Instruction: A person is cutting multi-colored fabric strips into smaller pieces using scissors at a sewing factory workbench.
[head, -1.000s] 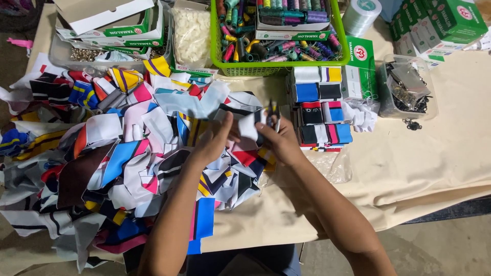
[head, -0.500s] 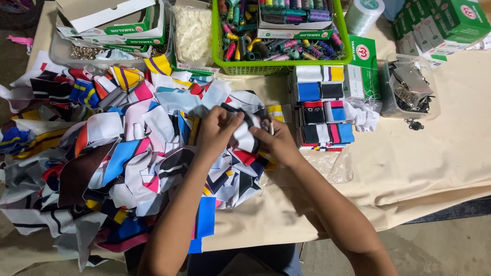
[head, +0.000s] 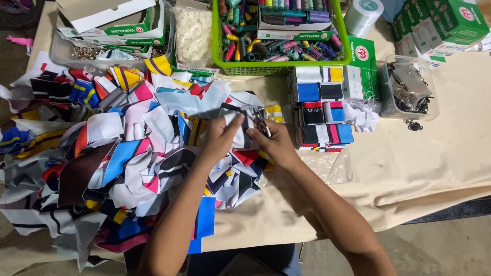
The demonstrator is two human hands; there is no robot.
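Note:
My left hand pinches a small white fabric piece with dark stripes above the table. My right hand grips small metal scissors, their blades against the top edge of that piece. Both hands hover over the right side of a large heap of multicoloured fabric scraps. Just right of my hands stands a neat stack of folded coloured pieces.
A green basket of thread spools sits at the back. Green-and-white boxes lie at back left and back right. A bag of white buttons, a clear tub of metal clips and a beige tablecloth are here.
Both hands have shifted slightly up and left on the fabric piece. The scissors now stand more upright against its top edge.

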